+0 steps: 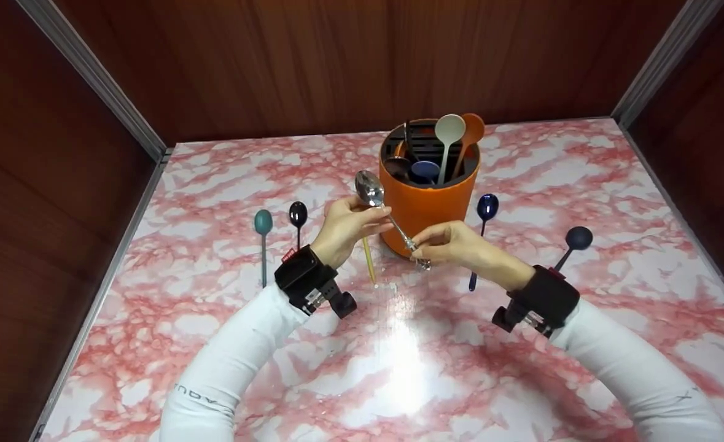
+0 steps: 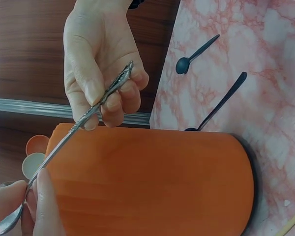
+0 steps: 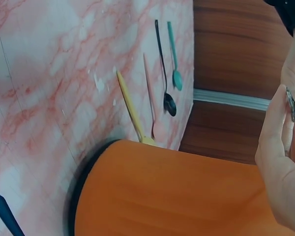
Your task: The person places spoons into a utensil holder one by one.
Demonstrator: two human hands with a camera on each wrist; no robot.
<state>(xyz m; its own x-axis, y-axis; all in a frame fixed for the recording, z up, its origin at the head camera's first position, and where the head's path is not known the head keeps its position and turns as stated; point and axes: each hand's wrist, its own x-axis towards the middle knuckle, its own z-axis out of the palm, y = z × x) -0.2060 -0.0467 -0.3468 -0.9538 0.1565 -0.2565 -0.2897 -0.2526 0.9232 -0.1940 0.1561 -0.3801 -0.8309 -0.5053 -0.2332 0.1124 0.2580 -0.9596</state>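
Observation:
Both hands hold one silver spoon (image 1: pixel 370 188) aslant in front of an orange utensil holder (image 1: pixel 429 212). My left hand (image 1: pixel 350 226) pinches it just below the bowl, which points up and to the left. Lower down, the fingers of my right hand (image 1: pixel 460 247) grip the ornate end of the handle. In the left wrist view the silver spoon (image 2: pixel 64 140) runs between the two hands. Out of the holder's slotted black top rise a pale spoon (image 1: pixel 450 129) and an orange spoon (image 1: pixel 473 129), with a blue utensil (image 1: pixel 425 170) lower in it.
On the marbled table lie a teal spoon (image 1: pixel 263 222) and a black spoon (image 1: pixel 298 213) at left, a dark blue spoon (image 1: pixel 487 207) and a dark round-headed spoon (image 1: pixel 578 238) at right. A yellow handle (image 1: pixel 369 261) and a pink spoon (image 3: pixel 150 93) are beside the holder. Wooden walls surround the table.

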